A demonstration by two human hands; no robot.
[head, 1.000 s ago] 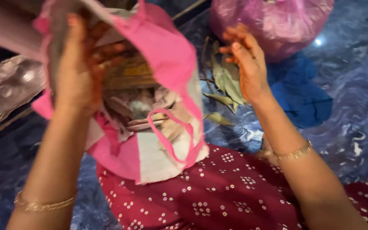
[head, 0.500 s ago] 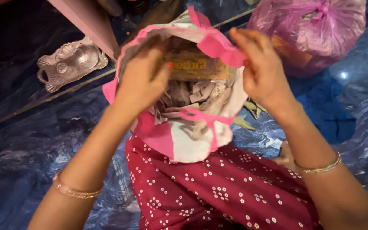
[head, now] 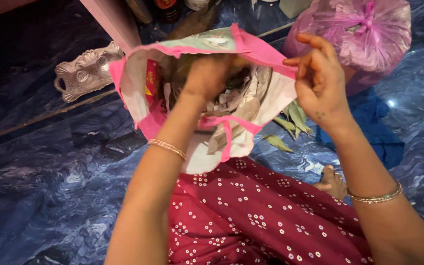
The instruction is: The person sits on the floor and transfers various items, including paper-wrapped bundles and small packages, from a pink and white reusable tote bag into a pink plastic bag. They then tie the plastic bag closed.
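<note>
On the person's lap, against a maroon dotted garment (head: 256, 211), sits a pink and white cloth bag (head: 197, 157) with its mouth held wide. The left hand (head: 207, 76) is plunged through that mouth, down among crumpled scraps of paper (head: 231, 100) and what looks like dried leaf; its fingers are buried in the contents, so I cannot tell whether they are curled round anything. The right hand (head: 320, 83) pinches the bag's pink-edged rim at the far right side, thumb and forefinger together on the cloth, the other fingers spread loosely above. A pink strap (head: 226, 137) hangs down the near face of the bag, and a red and yellow packet (head: 150, 81) stands against its inner left wall. Just beside the bag, under the right wrist, a few green leaves (head: 290, 122) lie on the dark blue marbled floor (head: 50, 186). Behind the right hand rests a tied pink plastic bag (head: 369, 34), bulging, with a blue cloth (head: 374, 122) beneath and in front of it. To the left, well apart from the bag, an ornate silver tray (head: 87, 71) lies on the floor next to a pale pink edge of furniture (head: 111, 22). A bare foot (head: 332, 181) peeks out from the garment near the right forearm, and each wrist carries a thin gold bangle (head: 375, 196). The left forearm crosses the bag's near rim and hides part of its contents.
</note>
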